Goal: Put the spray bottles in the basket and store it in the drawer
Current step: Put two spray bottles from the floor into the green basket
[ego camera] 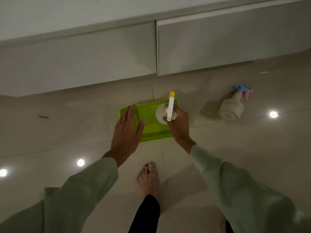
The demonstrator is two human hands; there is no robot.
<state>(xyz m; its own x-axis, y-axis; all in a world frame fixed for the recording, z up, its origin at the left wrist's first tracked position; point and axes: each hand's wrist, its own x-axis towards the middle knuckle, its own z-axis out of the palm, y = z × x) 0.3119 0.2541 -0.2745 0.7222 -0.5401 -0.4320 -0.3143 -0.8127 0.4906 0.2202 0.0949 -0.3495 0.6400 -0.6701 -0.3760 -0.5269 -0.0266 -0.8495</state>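
Head view looks straight down at a glossy beige tiled floor (67,132), where a shallow bright-green plastic basket (151,132) sits in front of closed pale grey drawer fronts (218,47). The right hand (179,125) has its grip closed around the neck of a white spray bottle with a yellow nozzle (171,106), holding it upright over the right end of the basket — probably so it stands on its base inside; whether the base touches the bottom cannot be told. The left hand (127,128) hovers flat with fingers spread over the basket's left rim, holding nothing — likely poised to steady the light basket. A second spray bottle with a blue and pink trigger (233,105) stands on the floor, well apart to the right, not yet collected. The drawers are not yet opened.
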